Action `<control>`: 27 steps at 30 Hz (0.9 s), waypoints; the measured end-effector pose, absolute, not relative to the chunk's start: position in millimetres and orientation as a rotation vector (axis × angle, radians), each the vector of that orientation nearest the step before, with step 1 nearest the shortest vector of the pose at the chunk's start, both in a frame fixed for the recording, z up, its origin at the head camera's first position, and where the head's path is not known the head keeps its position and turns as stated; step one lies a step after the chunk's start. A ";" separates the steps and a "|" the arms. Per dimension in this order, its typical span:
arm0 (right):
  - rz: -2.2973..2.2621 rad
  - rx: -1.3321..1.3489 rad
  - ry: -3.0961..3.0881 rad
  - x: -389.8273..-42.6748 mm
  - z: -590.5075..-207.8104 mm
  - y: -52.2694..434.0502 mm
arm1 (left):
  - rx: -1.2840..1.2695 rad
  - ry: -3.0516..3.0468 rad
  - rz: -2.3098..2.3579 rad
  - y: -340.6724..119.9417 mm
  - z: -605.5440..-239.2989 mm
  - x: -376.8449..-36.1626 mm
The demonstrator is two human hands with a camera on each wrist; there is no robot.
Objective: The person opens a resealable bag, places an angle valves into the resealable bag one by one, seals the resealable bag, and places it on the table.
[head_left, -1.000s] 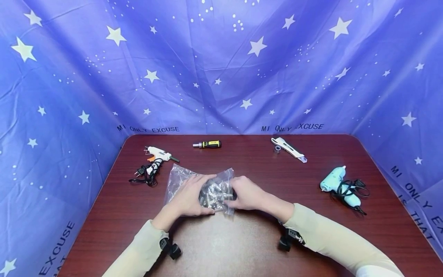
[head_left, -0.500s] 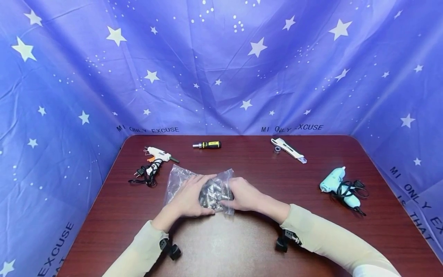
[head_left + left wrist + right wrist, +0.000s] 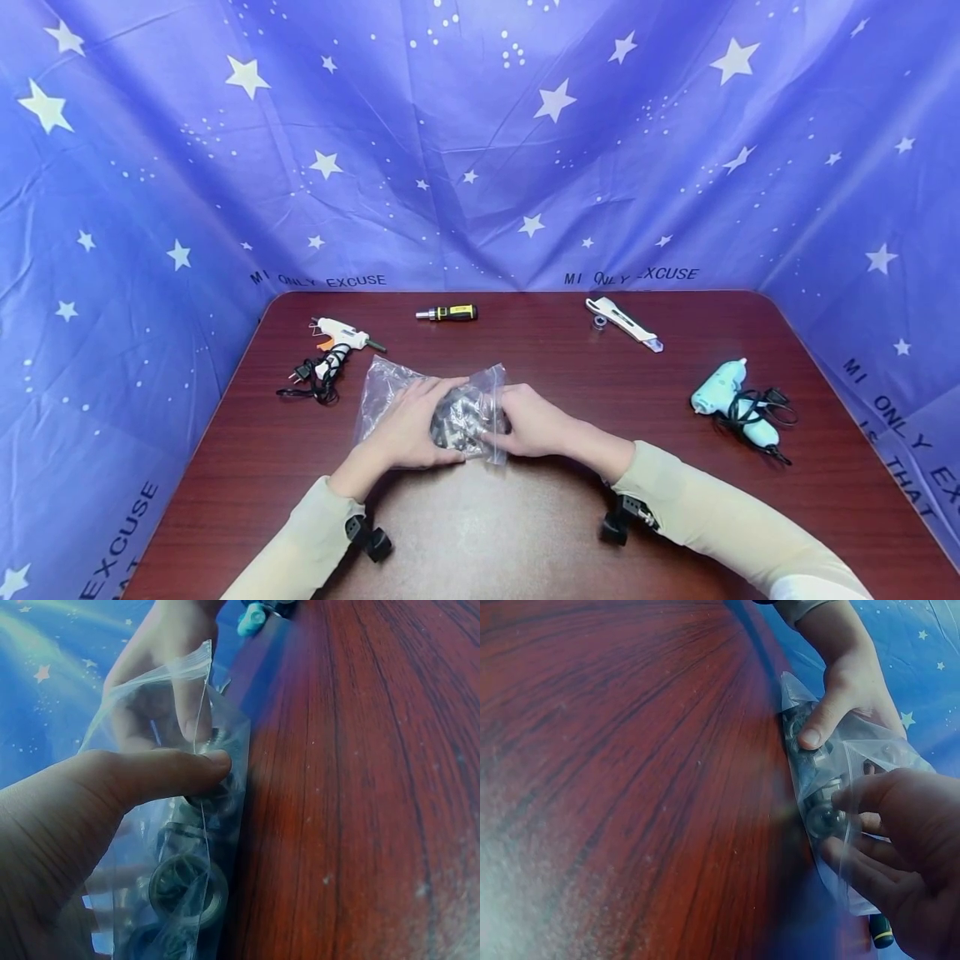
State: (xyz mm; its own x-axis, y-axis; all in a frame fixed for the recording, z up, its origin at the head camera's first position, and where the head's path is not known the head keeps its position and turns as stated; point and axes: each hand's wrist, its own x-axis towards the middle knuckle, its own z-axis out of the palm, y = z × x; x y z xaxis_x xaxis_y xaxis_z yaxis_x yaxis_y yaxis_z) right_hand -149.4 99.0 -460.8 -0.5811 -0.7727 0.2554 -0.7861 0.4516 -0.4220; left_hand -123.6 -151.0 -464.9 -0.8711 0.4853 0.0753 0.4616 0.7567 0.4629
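Star-printed blue cloth (image 3: 465, 125) hangs behind a glossy reddish-brown tabletop (image 3: 480, 533). On it, the left hand (image 3: 411, 425) grips a clear plastic zip bag (image 3: 381, 385) of round grey metal parts (image 3: 454, 417); the right hand (image 3: 536, 423) reaches fingers into its mouth, whether pinching a part I cannot tell. A loosened left hold could let parts spill. Beyond the left hand lies a white glue gun (image 3: 347, 334); right of the right hand, a pale-blue glue gun (image 3: 722, 388).

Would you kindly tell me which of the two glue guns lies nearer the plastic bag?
The white glue gun, left of the plastic bag; the light blue glue gun lies farther off, beyond the right hand.
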 end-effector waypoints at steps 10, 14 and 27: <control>0.883 1.605 -2.703 -153.3 -456.9 114.3 | 0.793 2.928 0.785 -148.4 -469.2 -122.0; 0.915 1.637 -2.677 -155.1 -454.3 128.0 | 0.785 2.928 0.785 -147.6 -468.9 -122.5; 0.952 1.499 -2.760 -155.2 -426.8 207.6 | 0.754 2.924 0.755 -146.1 -470.6 -123.9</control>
